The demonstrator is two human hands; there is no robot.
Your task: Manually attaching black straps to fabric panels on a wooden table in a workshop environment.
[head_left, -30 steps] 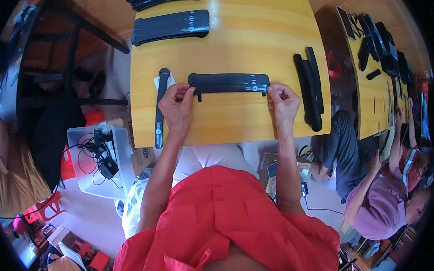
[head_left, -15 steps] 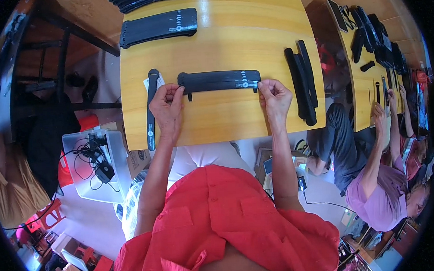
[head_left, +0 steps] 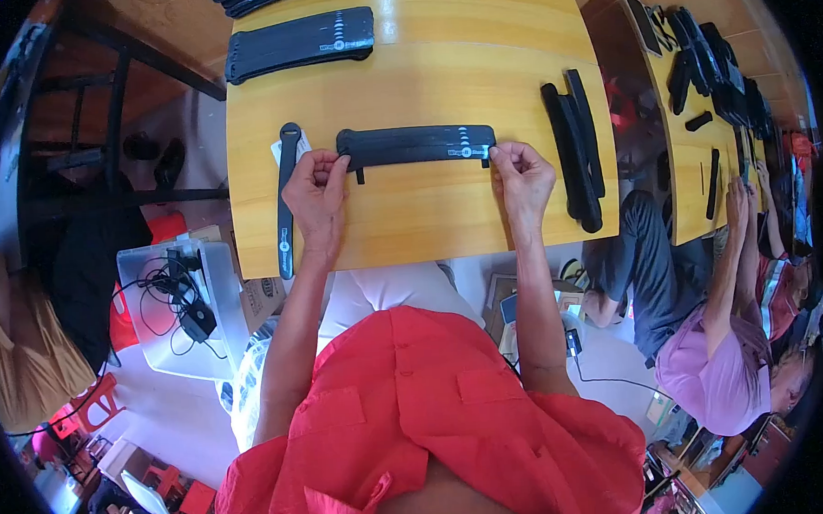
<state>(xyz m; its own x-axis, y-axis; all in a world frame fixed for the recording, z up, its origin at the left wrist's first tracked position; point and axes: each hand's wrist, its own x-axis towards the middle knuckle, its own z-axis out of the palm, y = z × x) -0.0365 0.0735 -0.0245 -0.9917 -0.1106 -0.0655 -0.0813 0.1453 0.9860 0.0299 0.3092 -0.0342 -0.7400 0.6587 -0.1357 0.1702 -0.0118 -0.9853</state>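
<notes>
A bundle of flat black straps (head_left: pixel 406 146) with white printing lies level across the table in front of me. Its left end is pinched between thumb and fingers of my left hand (head_left: pixel 319 195). My right hand (head_left: pixel 525 181) pinches the right end the same way. Two short black tabs poke out below the bundle, one near each hand. Just left of my left hand lies a single black strap (head_left: pixel 286 217) with a rounded, holed end, and a white label (head_left: pixel 301 144) is partly under it.
Stacked black straps (head_left: pixel 303 47) lie at the far left of the yellow wooden table (head_left: pixel 428 219), with another stack behind. Long black bundles (head_left: pixel 574 155) lie at the right edge. A clear bin of cables (head_left: pixel 177 316) stands lower left. A person in purple (head_left: pixel 715 371) works at the right-hand table.
My hands and the strap bundle keep almost the same place; the view has shifted slightly. At the other table, the person's hands have moved farther forward.
</notes>
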